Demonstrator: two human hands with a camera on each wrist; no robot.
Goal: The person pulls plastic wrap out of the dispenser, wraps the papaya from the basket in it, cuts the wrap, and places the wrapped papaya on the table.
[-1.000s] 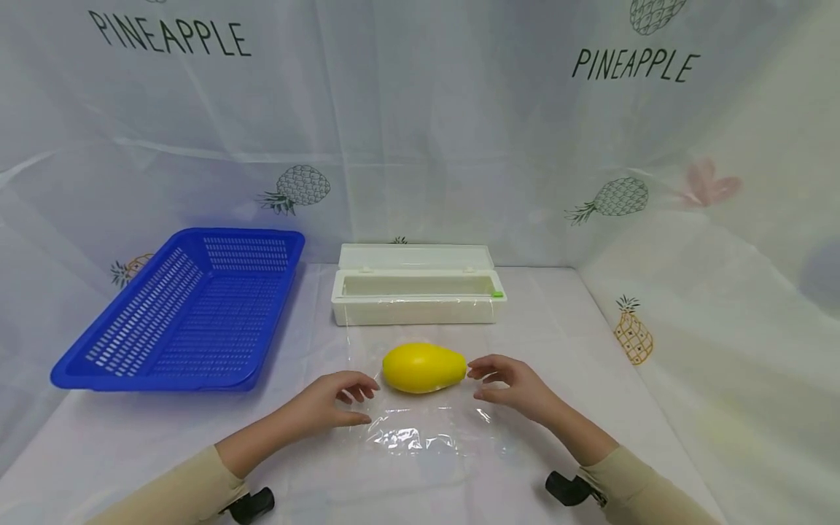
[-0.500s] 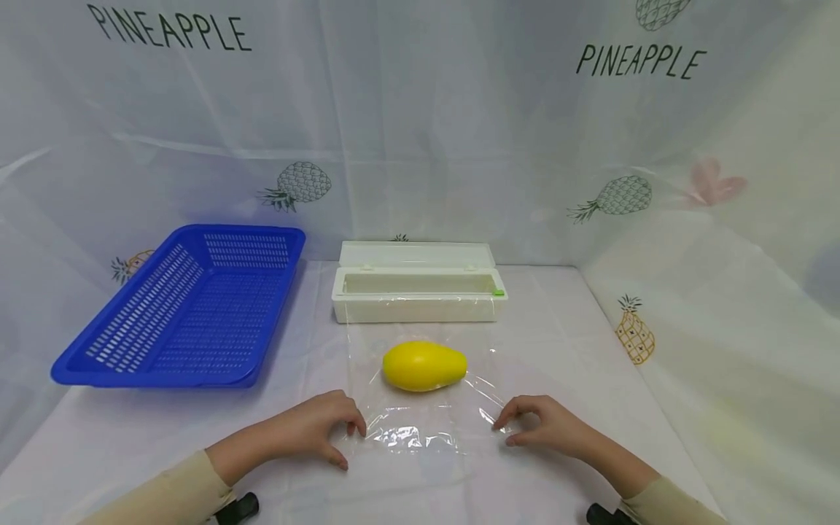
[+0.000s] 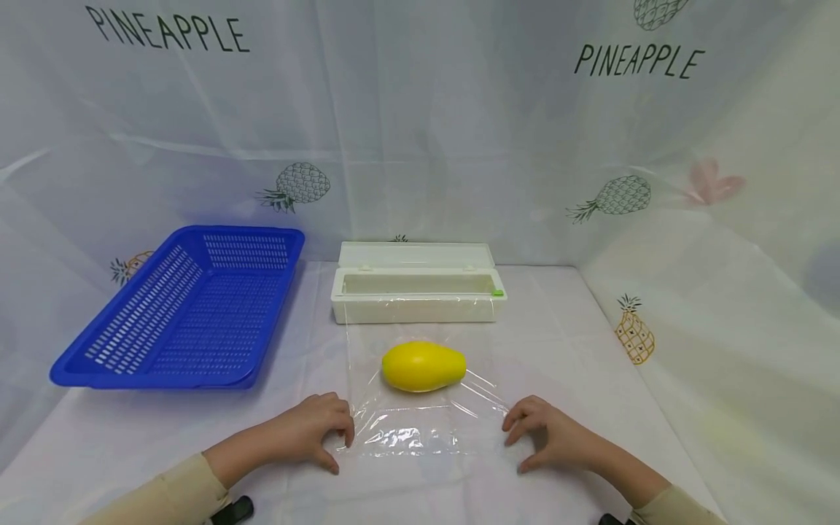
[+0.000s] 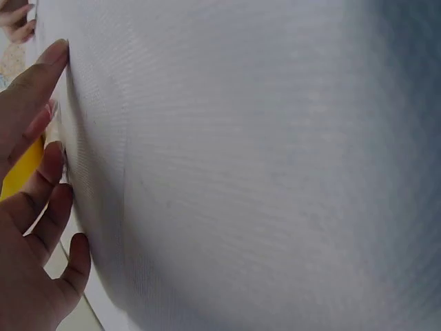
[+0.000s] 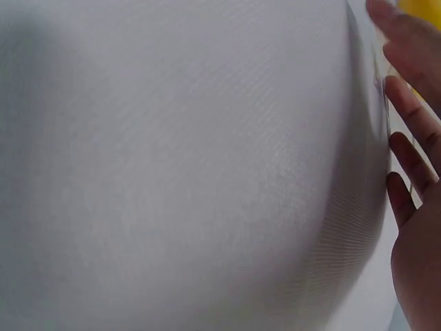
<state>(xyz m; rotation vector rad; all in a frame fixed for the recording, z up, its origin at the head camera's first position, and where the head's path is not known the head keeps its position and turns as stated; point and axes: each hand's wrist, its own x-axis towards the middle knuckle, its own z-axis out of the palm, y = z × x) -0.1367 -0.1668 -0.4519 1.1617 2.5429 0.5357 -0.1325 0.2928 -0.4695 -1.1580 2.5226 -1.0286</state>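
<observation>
A sheet of clear cling film (image 3: pixel 408 437) runs from the white film dispenser (image 3: pixel 417 308) toward the front of the table. On the film lies a smooth yellow papaya-like fruit (image 3: pixel 423 366), its narrow end to the right. My left hand (image 3: pixel 305 432) is at the film's front left corner, fingertips down and thumb apart from them. At the front right corner, my right hand (image 3: pixel 558 436) has its fingertips by the film edge and its thumb spread away. In the left wrist view, the left fingers (image 4: pixel 52 210) touch the white surface. The right fingers (image 5: pixel 410 117) are relaxed.
A blue slotted plastic basket (image 3: pixel 203 321) stands at the left. The dispenser's lid (image 3: pixel 416 255) is raised, and a green slider (image 3: pixel 497 293) sits at its right end. A pineapple-printed white curtain (image 3: pixel 420 146) closes off the back.
Both hands have moved from beside the fruit toward me and outward to the film's front corners. The film now shows taut creases running out from the fruit, which stays in place.
</observation>
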